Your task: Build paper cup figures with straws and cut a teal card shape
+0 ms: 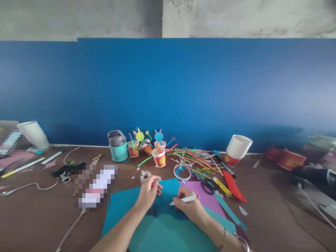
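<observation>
My right hand [191,207] grips a white marker [187,199] with a red end, its tip pointing left over the blue-green paper [168,231]. My left hand [147,192] is raised over the same paper, fingers curled around a small red piece that looks like a marker cap. Dark marks or shadows between the hands are too blurred to read. Under the paper's right side lies a purple sheet [202,192]. A roll of clear tape [145,172] sits just beyond my left hand, and black-handled scissors [207,187] lie past my right.
Beyond the paper stand paper cups [159,159] with animal figures, a turquoise flask [118,152] and a pile of coloured straws [199,157]. Stacked cups [237,148] tilt at the back right. A cable-connected phone [98,187], blurred out, lies left; a red item [234,187] lies right.
</observation>
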`<state>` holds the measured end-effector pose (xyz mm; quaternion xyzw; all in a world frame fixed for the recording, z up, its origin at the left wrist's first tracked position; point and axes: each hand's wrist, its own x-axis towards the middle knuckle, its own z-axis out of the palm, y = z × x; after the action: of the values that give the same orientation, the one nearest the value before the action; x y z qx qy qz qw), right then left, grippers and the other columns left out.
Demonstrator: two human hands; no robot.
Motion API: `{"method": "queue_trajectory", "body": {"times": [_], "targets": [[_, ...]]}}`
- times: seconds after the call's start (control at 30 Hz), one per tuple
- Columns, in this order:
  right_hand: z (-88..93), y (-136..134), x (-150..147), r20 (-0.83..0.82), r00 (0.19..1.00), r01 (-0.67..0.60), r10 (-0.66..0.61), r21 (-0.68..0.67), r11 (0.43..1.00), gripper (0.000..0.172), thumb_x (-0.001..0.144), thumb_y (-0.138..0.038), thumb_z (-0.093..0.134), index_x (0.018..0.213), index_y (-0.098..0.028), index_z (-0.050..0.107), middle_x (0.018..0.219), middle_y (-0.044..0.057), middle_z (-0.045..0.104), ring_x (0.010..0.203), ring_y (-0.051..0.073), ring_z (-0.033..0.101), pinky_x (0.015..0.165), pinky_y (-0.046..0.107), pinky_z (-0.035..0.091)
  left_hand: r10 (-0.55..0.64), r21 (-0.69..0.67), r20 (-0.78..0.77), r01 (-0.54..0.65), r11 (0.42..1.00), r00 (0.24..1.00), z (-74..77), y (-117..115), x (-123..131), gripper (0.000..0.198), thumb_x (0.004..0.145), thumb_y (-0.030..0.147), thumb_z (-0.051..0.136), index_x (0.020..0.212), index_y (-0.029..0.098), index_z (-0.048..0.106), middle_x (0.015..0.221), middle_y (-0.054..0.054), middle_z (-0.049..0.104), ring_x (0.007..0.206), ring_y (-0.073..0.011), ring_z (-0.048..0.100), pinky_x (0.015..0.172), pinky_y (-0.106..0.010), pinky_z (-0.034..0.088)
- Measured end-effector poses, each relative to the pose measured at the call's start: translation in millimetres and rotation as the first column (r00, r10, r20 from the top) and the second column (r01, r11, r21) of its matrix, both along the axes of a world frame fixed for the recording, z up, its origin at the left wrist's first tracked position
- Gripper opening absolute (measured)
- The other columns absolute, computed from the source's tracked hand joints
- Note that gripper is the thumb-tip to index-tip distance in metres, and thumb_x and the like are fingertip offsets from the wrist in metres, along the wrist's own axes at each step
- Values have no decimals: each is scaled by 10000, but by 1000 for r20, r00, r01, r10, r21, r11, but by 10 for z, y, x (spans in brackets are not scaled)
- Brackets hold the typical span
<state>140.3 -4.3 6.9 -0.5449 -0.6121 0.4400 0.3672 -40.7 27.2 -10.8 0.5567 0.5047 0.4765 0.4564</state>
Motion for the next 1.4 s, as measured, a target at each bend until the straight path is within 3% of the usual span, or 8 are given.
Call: {"method": "queue_trajectory", "body": {"times": [0.83,1.4], "targets": [[-16,-30,-15,141,988,-55,55,-2,998,186,720,-282,571,608,-210,441,494,-35,550,447,91,419,423,201,298,-1,-4,-2,1,1000,1000,0,4,5,256,804,374,526,926,156,579,653,-2,640,537,-129,627,519,-247,539],[-55,-10,-6,106,994,-38,39,-10,999,153,677,-232,528,574,-219,417,454,-42,559,401,89,440,392,187,291,-2,-11,4,2,1000,1000,9,1,3,267,793,379,531,923,152,581,653,-6,643,545,-131,629,523,-246,540]]}}
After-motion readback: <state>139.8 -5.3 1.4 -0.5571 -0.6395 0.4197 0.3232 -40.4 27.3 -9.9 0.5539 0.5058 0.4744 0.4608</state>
